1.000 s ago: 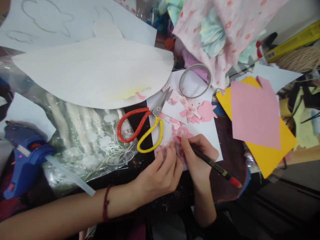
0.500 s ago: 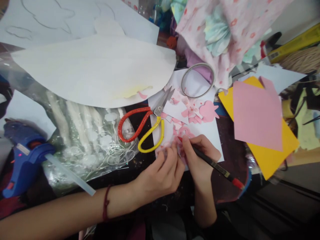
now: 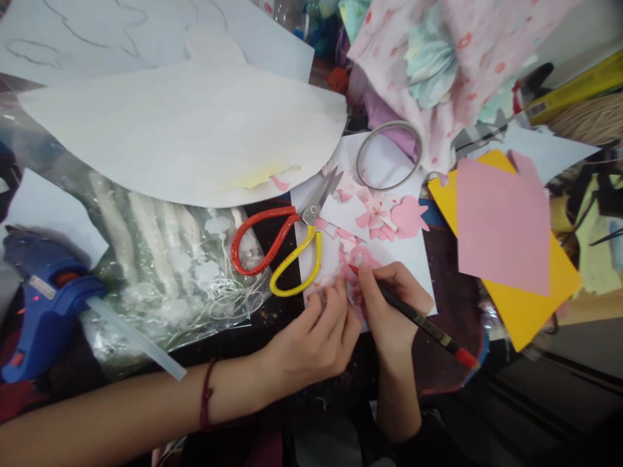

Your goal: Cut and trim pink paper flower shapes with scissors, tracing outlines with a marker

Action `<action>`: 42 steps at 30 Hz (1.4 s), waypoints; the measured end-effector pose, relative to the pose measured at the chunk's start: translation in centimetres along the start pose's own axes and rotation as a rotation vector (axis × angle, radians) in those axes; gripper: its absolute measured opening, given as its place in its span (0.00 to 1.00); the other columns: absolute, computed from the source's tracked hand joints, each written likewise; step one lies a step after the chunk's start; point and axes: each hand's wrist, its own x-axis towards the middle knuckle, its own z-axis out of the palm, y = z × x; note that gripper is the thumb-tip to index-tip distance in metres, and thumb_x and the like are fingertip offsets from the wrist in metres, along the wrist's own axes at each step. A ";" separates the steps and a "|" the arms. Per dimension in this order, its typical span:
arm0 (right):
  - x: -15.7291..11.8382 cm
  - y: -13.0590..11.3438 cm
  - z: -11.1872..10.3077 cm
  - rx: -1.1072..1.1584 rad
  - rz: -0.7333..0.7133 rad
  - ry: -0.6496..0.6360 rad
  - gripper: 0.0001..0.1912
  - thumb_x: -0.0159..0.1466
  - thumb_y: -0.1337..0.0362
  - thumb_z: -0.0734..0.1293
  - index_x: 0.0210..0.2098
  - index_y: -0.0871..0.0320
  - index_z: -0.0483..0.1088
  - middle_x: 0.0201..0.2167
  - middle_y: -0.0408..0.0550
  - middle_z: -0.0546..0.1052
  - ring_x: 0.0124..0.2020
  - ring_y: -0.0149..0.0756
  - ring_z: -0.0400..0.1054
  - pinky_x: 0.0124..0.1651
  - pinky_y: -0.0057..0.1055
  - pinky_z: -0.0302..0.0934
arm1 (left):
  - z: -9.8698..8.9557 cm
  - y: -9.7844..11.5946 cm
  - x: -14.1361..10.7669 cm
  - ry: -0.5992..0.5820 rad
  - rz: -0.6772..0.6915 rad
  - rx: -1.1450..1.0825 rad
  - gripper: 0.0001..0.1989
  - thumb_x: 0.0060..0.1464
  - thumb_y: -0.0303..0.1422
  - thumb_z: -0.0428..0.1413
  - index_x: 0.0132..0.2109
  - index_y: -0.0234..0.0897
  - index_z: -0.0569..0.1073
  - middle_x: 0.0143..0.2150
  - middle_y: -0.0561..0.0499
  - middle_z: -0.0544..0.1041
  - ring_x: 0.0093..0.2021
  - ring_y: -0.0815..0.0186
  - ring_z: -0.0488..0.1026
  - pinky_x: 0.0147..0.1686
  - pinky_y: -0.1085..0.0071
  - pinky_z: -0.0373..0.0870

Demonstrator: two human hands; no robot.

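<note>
A: Landmark?

B: The scissors with one red and one yellow handle (image 3: 304, 227). Handles spread, blades angled away from you and rightward.

A: Where's the pencil?

B: The slim black pencil with a red point and red end band (image 3: 418, 318) is to the right of the scissors and on your side of them. Long axis slants: point toward the scissors, tail rightward and back toward you.

A: Nearer hand?

B: Your right hand (image 3: 394, 311); it grips the pencil near the point, thumb along one side, fingers curled round the other. Forearm comes up steeply from below, shaft projecting past the hand on the side away from the scissors.

A: What's at the point?

B: A small looped piece of pink paper (image 3: 364, 255), right of the yellow handle, on a white paper sheet (image 3: 416, 253) laid on the dark reddish-brown tabletop (image 3: 448, 285). Point is at its edge; contact can't be told.

A: Other hand?

B: Your left hand (image 3: 311, 331), on your side of the yellow handle, just beside the right. Forearm low and slanting, knuckles up, fingers bent, tips down among pink scraps. Can't tell whether they pinch anything or only press.
</note>
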 end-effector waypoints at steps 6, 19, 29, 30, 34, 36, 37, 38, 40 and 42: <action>-0.1 -0.1 0.0 -0.050 -0.005 -0.032 0.13 0.61 0.60 0.73 0.24 0.58 0.69 0.18 0.37 0.70 0.19 0.24 0.61 0.22 0.24 0.57 | -0.1 0.0 0.0 0.017 0.012 -0.005 0.18 0.64 0.31 0.49 0.52 0.20 0.75 0.54 0.32 0.78 0.49 0.54 0.78 0.46 0.64 0.76; -0.1 -0.1 0.0 -0.059 -0.013 -0.012 0.13 0.61 0.60 0.73 0.25 0.57 0.69 0.18 0.37 0.70 0.18 0.25 0.62 0.21 0.25 0.58 | -0.1 -0.1 0.1 0.019 0.006 -0.001 0.18 0.64 0.31 0.50 0.52 0.21 0.75 0.54 0.33 0.78 0.50 0.54 0.78 0.46 0.64 0.78; 0.1 0.2 0.0 -0.023 -0.032 0.012 0.13 0.62 0.60 0.73 0.24 0.57 0.68 0.18 0.37 0.71 0.17 0.25 0.62 0.21 0.25 0.58 | -0.1 -0.2 0.2 0.009 0.014 0.008 0.18 0.64 0.32 0.50 0.52 0.21 0.75 0.55 0.32 0.78 0.50 0.54 0.78 0.45 0.65 0.78; 0.0 0.2 0.0 -0.027 -0.030 0.013 0.13 0.62 0.60 0.73 0.24 0.57 0.69 0.18 0.37 0.71 0.17 0.25 0.62 0.21 0.25 0.58 | -0.1 -0.2 0.2 0.010 0.013 0.007 0.18 0.64 0.32 0.50 0.52 0.21 0.75 0.55 0.32 0.78 0.50 0.54 0.78 0.45 0.65 0.78; 0.0 0.2 0.0 -0.017 0.012 0.034 0.14 0.62 0.59 0.72 0.25 0.57 0.69 0.18 0.38 0.71 0.17 0.25 0.62 0.20 0.26 0.56 | -0.1 -0.1 0.2 0.003 0.020 0.011 0.18 0.64 0.32 0.50 0.52 0.21 0.75 0.55 0.32 0.78 0.50 0.54 0.78 0.45 0.65 0.78; -0.1 0.2 0.0 -0.007 0.008 0.030 0.14 0.62 0.59 0.72 0.24 0.57 0.69 0.18 0.38 0.71 0.17 0.26 0.63 0.20 0.26 0.57 | -0.1 -0.1 0.2 0.005 0.019 0.012 0.18 0.64 0.31 0.50 0.52 0.21 0.75 0.55 0.32 0.78 0.50 0.54 0.78 0.44 0.65 0.78; -0.1 0.2 0.1 -0.006 -0.001 0.024 0.14 0.62 0.59 0.72 0.24 0.57 0.68 0.18 0.38 0.71 0.17 0.26 0.63 0.21 0.26 0.57 | 0.0 -0.1 0.2 0.007 0.015 0.010 0.18 0.64 0.31 0.50 0.52 0.21 0.75 0.55 0.32 0.78 0.50 0.54 0.78 0.44 0.65 0.78; -0.1 0.2 0.1 -0.010 -0.009 0.015 0.14 0.62 0.59 0.72 0.24 0.57 0.69 0.18 0.37 0.71 0.17 0.26 0.63 0.21 0.26 0.57 | 0.0 -0.1 0.2 0.010 0.011 0.007 0.18 0.64 0.31 0.50 0.52 0.21 0.75 0.55 0.32 0.78 0.50 0.54 0.78 0.44 0.65 0.78; 0.0 0.2 0.1 -0.019 -0.016 0.014 0.14 0.62 0.59 0.73 0.25 0.57 0.69 0.18 0.37 0.71 0.17 0.26 0.63 0.21 0.26 0.56 | 0.0 -0.1 0.1 0.010 0.009 0.003 0.18 0.64 0.31 0.50 0.52 0.21 0.75 0.54 0.32 0.78 0.50 0.54 0.78 0.44 0.64 0.78; 0.0 0.3 0.1 -0.017 -0.008 0.037 0.14 0.62 0.59 0.72 0.25 0.57 0.69 0.18 0.37 0.70 0.17 0.26 0.62 0.20 0.26 0.56 | -0.1 -0.1 0.1 0.007 0.014 0.008 0.18 0.63 0.31 0.50 0.52 0.21 0.75 0.55 0.32 0.78 0.50 0.54 0.78 0.44 0.64 0.78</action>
